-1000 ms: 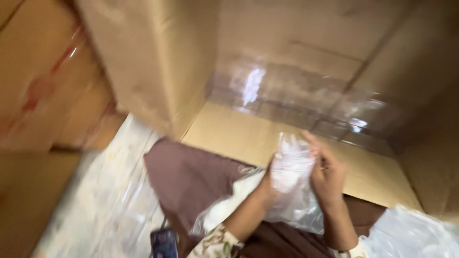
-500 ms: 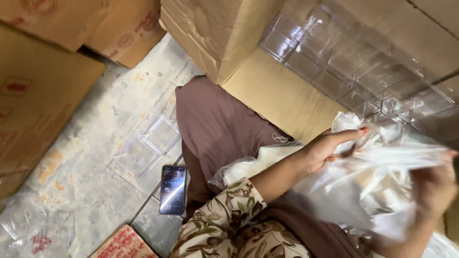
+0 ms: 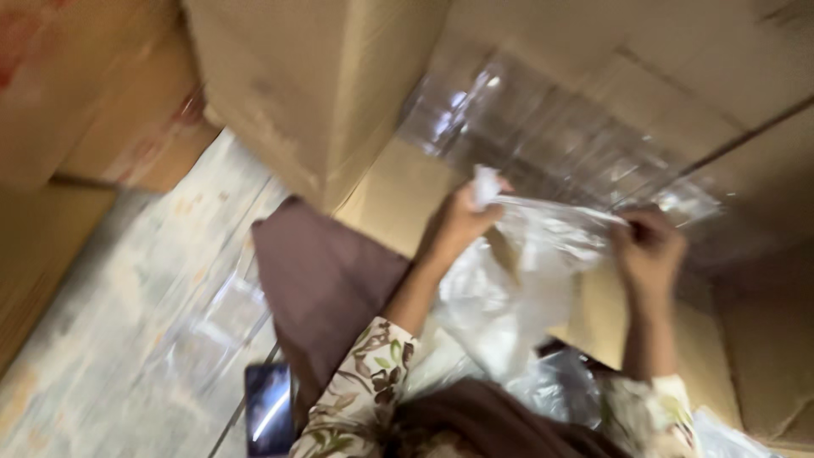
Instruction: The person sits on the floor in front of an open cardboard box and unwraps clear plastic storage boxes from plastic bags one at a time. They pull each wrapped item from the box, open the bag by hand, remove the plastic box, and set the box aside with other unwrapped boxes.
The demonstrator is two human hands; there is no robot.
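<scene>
A clear plastic bag [image 3: 517, 280] hangs stretched between my two hands. My left hand [image 3: 462, 222] pinches its crumpled left top corner, and my right hand [image 3: 649, 248] grips the right end of its top edge. The bag droops toward my lap, over a flat piece of cardboard [image 3: 386, 199]. Both sleeves are floral. The picture is blurred by motion.
Large cardboard boxes [image 3: 314, 93] stand close in front and to the left. Clear plastic trays [image 3: 543, 127] lean against cardboard behind the bag. A brown cloth [image 3: 322, 280] covers my leg. A dark phone [image 3: 270, 407] lies on the patterned floor [image 3: 119, 339]; more plastic bags lie bottom right.
My hands have moved apart and pulled the bag's top edge taut between them. The view has swung, bringing the boxes closer.
</scene>
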